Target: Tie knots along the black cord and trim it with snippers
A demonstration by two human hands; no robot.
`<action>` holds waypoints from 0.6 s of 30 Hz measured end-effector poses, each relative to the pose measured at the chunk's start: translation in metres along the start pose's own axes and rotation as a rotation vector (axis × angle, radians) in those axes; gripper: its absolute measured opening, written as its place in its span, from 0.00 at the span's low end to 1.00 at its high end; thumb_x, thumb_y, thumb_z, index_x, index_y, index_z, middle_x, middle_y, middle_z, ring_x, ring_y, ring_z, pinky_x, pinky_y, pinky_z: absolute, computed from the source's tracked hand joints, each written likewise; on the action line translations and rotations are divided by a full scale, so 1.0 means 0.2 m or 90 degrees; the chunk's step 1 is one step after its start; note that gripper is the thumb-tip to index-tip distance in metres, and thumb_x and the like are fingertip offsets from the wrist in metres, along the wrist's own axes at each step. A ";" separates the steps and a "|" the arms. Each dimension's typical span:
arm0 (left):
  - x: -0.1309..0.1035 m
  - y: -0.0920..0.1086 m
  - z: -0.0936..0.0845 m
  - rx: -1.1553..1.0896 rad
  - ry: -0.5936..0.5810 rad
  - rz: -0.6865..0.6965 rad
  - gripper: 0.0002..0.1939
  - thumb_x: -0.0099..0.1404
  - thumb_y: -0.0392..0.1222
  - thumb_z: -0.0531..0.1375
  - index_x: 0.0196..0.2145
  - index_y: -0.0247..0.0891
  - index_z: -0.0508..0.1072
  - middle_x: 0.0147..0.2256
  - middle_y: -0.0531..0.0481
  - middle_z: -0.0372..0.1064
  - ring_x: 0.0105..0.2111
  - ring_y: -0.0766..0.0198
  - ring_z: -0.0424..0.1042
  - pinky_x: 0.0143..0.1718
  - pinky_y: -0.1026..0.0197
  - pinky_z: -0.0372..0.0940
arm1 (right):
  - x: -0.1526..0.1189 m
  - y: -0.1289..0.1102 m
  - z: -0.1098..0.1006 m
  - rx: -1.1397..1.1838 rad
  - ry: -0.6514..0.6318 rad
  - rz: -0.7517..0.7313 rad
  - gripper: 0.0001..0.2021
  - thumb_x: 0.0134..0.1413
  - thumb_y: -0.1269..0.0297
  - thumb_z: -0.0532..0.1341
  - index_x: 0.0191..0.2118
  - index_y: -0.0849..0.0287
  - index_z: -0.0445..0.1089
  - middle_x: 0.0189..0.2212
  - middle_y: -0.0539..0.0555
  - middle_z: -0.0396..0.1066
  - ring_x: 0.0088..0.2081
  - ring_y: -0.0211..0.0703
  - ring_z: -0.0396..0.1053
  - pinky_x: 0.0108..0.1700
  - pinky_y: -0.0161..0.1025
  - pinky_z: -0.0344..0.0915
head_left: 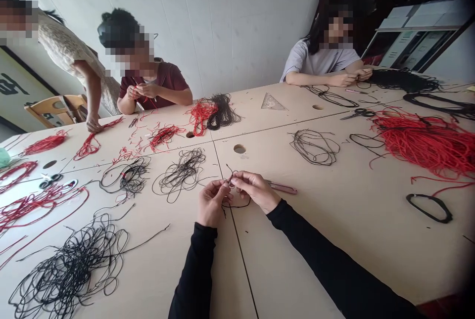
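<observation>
Between my two hands is a thin black cord (241, 205), which hangs in a small loop just above the table. My left hand (213, 202) pinches it with thumb and forefinger. Fingertips almost touching the left ones, my right hand (256, 189) grips the same cord. The exact spot where the fingers meet is too small to make out. A pink-handled tool (284, 188) lies by my right hand, partly behind it. Just beyond my left hand is a loose bundle of black cord (182, 173).
A big tangle of black cord (70, 264) lies front left, a red cord heap (426, 141) at right. Scissors (359, 113), a set square (273, 102) and a black loop (428, 208) rest on the table (326, 230). Several people are across it, two handling cord.
</observation>
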State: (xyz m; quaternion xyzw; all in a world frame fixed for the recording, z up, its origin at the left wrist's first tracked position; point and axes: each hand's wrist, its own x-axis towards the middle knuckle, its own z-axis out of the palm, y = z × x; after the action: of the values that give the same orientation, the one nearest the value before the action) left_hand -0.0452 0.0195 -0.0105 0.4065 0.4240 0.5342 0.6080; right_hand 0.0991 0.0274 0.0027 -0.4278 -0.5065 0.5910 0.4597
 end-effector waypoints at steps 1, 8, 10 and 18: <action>0.00 0.00 0.00 0.002 0.001 0.001 0.18 0.51 0.48 0.67 0.33 0.32 0.70 0.27 0.50 0.70 0.22 0.68 0.69 0.24 0.64 0.66 | 0.00 0.00 0.00 0.008 0.004 0.009 0.17 0.46 0.53 0.64 0.37 0.62 0.69 0.25 0.49 0.66 0.23 0.31 0.59 0.25 0.32 0.59; -0.01 0.01 0.01 -0.007 0.008 0.035 0.19 0.51 0.45 0.67 0.37 0.38 0.64 0.26 0.53 0.70 0.22 0.67 0.69 0.23 0.63 0.67 | 0.01 0.01 0.00 0.058 0.040 0.050 0.17 0.43 0.57 0.66 0.37 0.61 0.67 0.24 0.49 0.67 0.24 0.33 0.62 0.26 0.32 0.60; -0.01 0.01 0.02 0.003 0.002 0.033 0.17 0.51 0.46 0.67 0.34 0.36 0.66 0.27 0.51 0.70 0.22 0.68 0.69 0.23 0.64 0.66 | 0.01 0.02 0.00 0.073 0.048 0.063 0.17 0.42 0.57 0.66 0.37 0.61 0.67 0.25 0.49 0.68 0.24 0.32 0.62 0.26 0.32 0.60; -0.01 -0.01 0.03 0.030 0.004 0.054 0.18 0.50 0.45 0.68 0.36 0.36 0.67 0.26 0.53 0.67 0.23 0.68 0.68 0.23 0.65 0.66 | 0.01 0.02 0.00 0.099 0.062 0.070 0.16 0.41 0.57 0.67 0.33 0.63 0.68 0.27 0.51 0.70 0.24 0.32 0.63 0.28 0.32 0.61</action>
State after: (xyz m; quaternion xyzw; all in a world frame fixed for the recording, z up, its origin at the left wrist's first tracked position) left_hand -0.0392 0.0170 -0.0111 0.4369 0.4207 0.5503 0.5738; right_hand 0.0991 0.0299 -0.0007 -0.4459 -0.4119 0.6316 0.4823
